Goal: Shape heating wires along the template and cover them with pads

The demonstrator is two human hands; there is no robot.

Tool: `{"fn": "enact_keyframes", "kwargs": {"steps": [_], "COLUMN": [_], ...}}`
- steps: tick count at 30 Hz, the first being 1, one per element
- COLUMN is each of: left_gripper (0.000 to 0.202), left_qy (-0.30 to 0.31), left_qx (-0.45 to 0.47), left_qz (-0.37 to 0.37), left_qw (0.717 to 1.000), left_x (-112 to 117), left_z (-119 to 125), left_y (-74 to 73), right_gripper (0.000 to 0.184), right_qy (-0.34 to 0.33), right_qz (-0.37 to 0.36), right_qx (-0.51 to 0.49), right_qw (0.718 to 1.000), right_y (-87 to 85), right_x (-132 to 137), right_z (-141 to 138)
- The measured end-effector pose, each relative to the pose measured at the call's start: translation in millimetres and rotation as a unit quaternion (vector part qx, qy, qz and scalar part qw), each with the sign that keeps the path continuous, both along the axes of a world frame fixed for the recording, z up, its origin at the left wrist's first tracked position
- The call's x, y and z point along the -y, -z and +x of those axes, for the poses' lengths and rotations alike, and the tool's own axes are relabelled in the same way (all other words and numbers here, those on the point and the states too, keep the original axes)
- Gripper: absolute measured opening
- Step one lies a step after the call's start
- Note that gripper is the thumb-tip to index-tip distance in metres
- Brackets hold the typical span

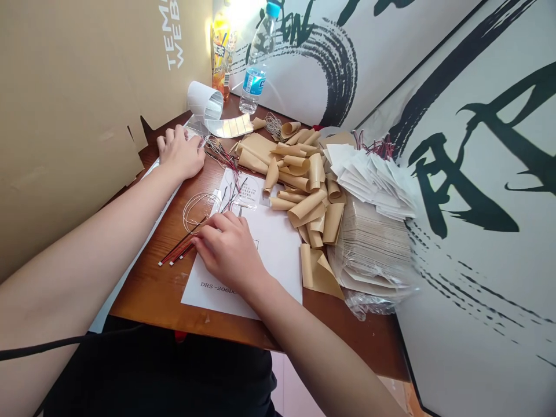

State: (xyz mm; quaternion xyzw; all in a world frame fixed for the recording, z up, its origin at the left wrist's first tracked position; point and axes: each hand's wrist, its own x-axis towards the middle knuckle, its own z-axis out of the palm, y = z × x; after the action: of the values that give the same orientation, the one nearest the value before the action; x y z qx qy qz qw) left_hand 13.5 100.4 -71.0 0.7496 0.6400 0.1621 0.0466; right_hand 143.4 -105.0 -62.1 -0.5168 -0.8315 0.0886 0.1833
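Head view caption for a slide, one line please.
Right hand at red-and-black wire leads beside a printed sheet; left hand on the wooden desk, curled kraft paper strips nearby.

From here I can't read the tiny print on the flat white paper sheet (275,255), the right hand (228,252) hides part of it, thin red-and-black insulated wires (178,248) vanish beneath its fingers, and glare blurs the top of the tall orange plastic drink bottle (221,46)

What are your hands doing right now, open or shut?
Left hand: open, lying flat.
Right hand: curled over red-and-black wires; cannot tell if gripping.
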Motion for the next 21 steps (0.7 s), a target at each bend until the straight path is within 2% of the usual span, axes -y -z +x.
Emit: {"fn": "enact_keyframes", "kwargs": {"steps": [8, 15, 18, 21], "left_gripper": [0.056, 0.053, 0.053, 0.050], "left_qy": [0.023, 0.001, -0.015, -0.022], "left_qx": [0.028, 0.067, 0.087, 0.131], "left_qz": [-0.003, -0.007, -0.001, 0.007], "left_qw": [0.999, 0.998, 0.996, 0.991], "left_x": [-28, -43, -45, -37], "left_z": [2, 6, 8, 10], "left_y": [5.6, 2.2, -8.2, -30.5], "right_gripper": [0.026, 0.018, 0.014, 0.012], "right_qy": [0.000, -0.046, -0.072, -0.087], "right_qz": [0.012, 0.002, -0.004, 0.005], "right_qx": [-0.008, -0.059, -0.063, -0.081], "right_qw": [1.000, 0.997, 0.995, 0.993], "right_y": [2.9, 7.0, 7.4, 6.4], "right_x": [-2, -3, -3, -3], "right_z": [-1, -2, -1, 1]}}
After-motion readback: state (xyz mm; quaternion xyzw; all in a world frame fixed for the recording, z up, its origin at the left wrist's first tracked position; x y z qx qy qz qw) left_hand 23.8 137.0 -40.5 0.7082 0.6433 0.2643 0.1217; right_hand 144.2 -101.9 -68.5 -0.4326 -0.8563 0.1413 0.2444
